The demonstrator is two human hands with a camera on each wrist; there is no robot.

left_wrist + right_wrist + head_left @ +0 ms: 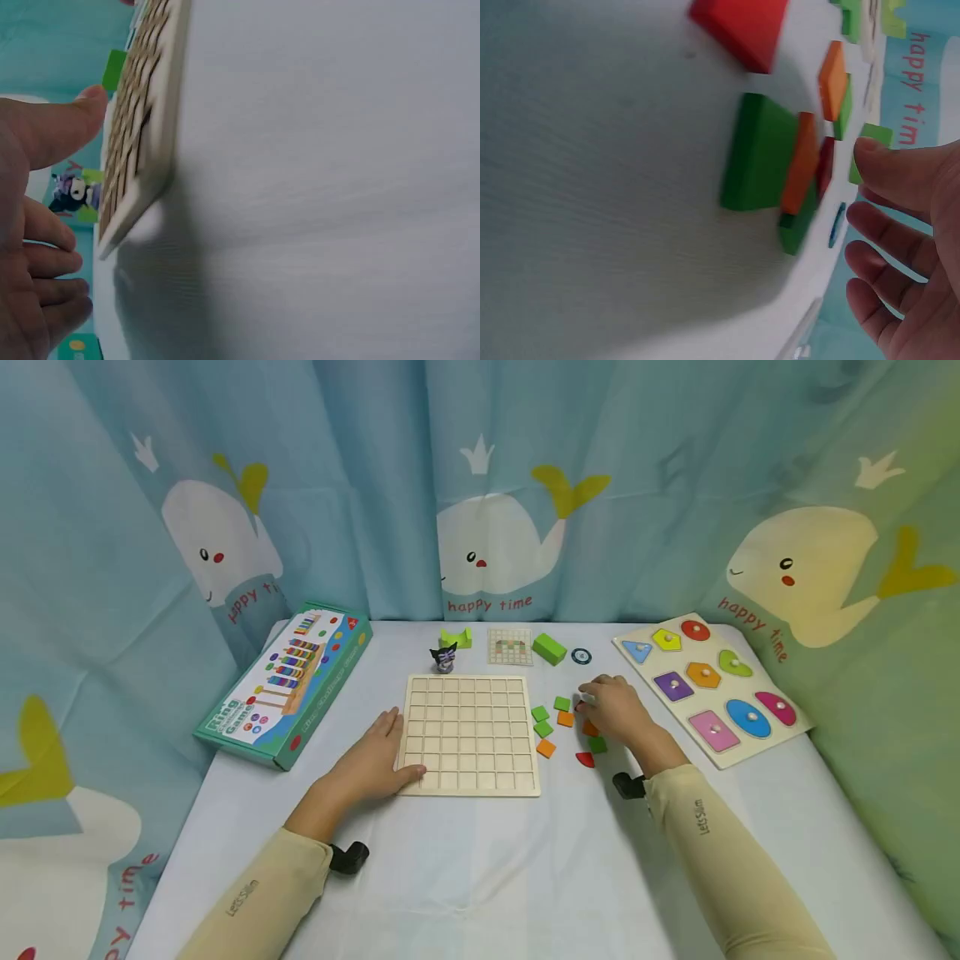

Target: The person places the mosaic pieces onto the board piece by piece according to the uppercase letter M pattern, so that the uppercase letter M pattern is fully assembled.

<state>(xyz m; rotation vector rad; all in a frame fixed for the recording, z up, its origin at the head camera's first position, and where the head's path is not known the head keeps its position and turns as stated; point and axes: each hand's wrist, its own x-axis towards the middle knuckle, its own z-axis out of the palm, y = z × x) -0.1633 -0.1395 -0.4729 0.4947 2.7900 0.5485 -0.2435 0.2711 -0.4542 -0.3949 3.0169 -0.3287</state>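
1. While the left hand (366,766) lies along the left edge of the gridded wooden board (471,735), its grip is loose, with straight fingers beside the edge and the thumb reaching over it.
2. The board lies flat on the bench (480,868), in front of the person.
3. Right of the board, the right hand (617,710) is over the loose pieces, its fingers slightly bent and its grip relaxed, thumb apart from the fingers.
4. Green tiles (562,703) and orange tiles (545,748) lie between the board and that hand, and partly under it.
5. One red piece (585,760) lies on the near side of these tiles; another red piece (826,166) shows beyond an orange tile in the right wrist view.
6. Behind the board are a small figure (444,660), a patterned card (510,646), a green block (550,648) and a round disc (581,656).
7. A game box (288,685) lies at the left, and a knobbed puzzle (708,699) at the right.
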